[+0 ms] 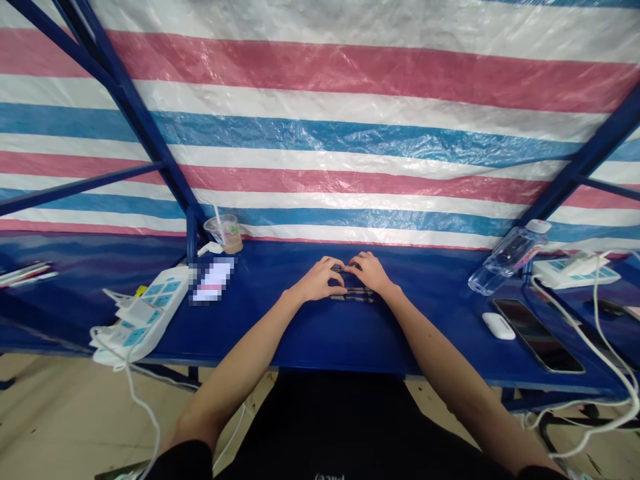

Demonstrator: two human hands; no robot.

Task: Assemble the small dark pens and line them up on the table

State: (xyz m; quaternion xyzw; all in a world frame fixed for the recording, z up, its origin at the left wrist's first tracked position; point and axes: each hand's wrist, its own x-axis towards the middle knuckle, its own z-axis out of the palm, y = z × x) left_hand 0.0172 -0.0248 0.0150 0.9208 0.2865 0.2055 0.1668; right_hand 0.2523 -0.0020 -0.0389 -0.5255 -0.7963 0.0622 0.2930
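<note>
Centrally, in the head view, both bare hands are positioned over a dark blue smooth-topped table (220,337). The left hand (320,279) is curved, its thumb set apart from the forefinger and its tip close beside slender dark pen-like sticks (361,291) lying crosswise on the tabletop. The right hand (371,272) is bent inward, fingers bunched, fingertips near those of the left. A short dark slim piece (338,268) shows between the hands; whether either hand pinches it cannot be told.

To the left are a white oblong power strip with blue sockets (163,301) and a clear plastic cup with a white straw (231,241). To the right, a clear plastic bottle with a white cap (507,259) lies tilted; nearer are a white rounded case (499,326) and a black flat phone (540,335), side by side.
</note>
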